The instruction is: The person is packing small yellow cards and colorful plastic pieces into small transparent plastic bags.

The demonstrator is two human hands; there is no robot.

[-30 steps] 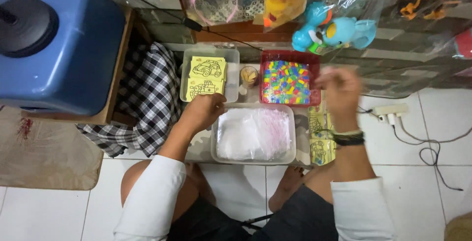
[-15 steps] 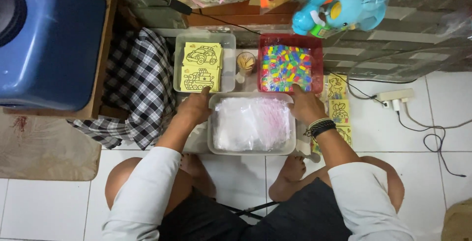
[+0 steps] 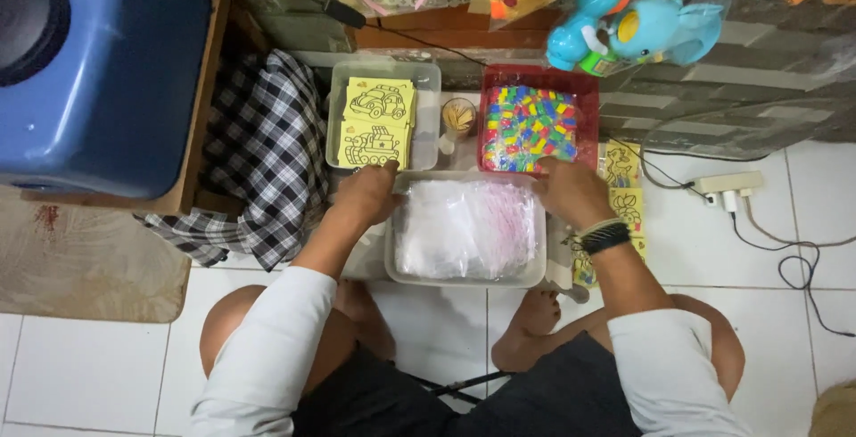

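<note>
Seen from above, a person sits on a white tiled floor with a clear tub [image 3: 465,278] of thin plastic bags [image 3: 464,227] between the knees. The left hand [image 3: 367,196] grips the tub's far left corner, fingers curled over the rim; the right hand [image 3: 571,192] grips the far right corner the same way — both closed on the rim, nothing else held.

Just beyond the tub sit three things in a row: a clear tray [image 3: 332,125] with yellow picture cards [image 3: 377,122] of vehicles, a small cup [image 3: 458,116] of thin sticks, and a red tray [image 3: 535,76] packed with small coloured packets [image 3: 528,127]. More yellow cards [image 3: 624,201] lie on the floor beside the right wrist.

To handle the tub well, it seems wise to keep both grips level and move it slowly — the bags look light and loose, and the cup stands close to its far edge.

A checked cloth [image 3: 259,156] and a blue container [image 3: 98,71] lie left.
</note>
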